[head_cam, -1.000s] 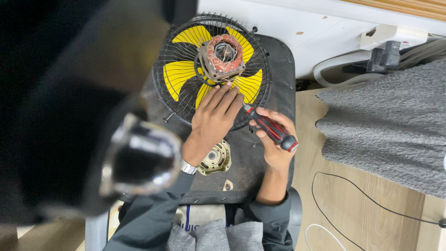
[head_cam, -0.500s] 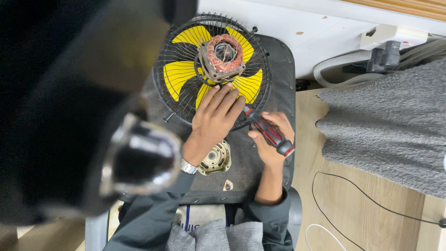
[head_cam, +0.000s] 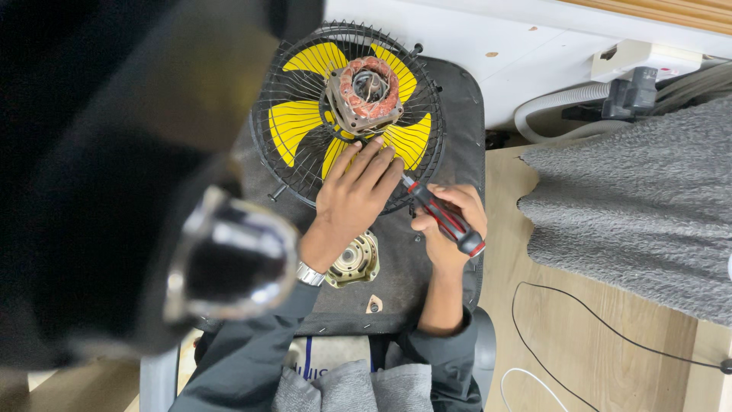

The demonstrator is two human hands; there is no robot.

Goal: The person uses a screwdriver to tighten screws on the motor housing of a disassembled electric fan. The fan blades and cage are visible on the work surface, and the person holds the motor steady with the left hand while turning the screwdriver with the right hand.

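A fan with yellow blades (head_cam: 301, 122) inside a black wire guard (head_cam: 427, 164) lies flat on a dark mat (head_cam: 457, 99). Its bare motor (head_cam: 366, 91), with copper windings, sits at the hub. My left hand (head_cam: 354, 194) rests on the guard just below the motor, fingers spread toward it. My right hand (head_cam: 450, 225) grips a red and black screwdriver (head_cam: 446, 221), its tip pointing up-left toward the motor base beside my left fingers.
A brass-coloured motor cover (head_cam: 354, 261) lies on the mat by my left wrist, with a small loose part (head_cam: 374, 305) below it. A blurred dark object (head_cam: 137, 191) blocks the left side. Grey knitted fabric (head_cam: 633, 214), a hose (head_cam: 557, 103) and thin cables (head_cam: 595, 320) lie at right.
My right hand has shifted the screwdriver slightly, its handle swinging a little. My left hand stays on the guard below the motor.
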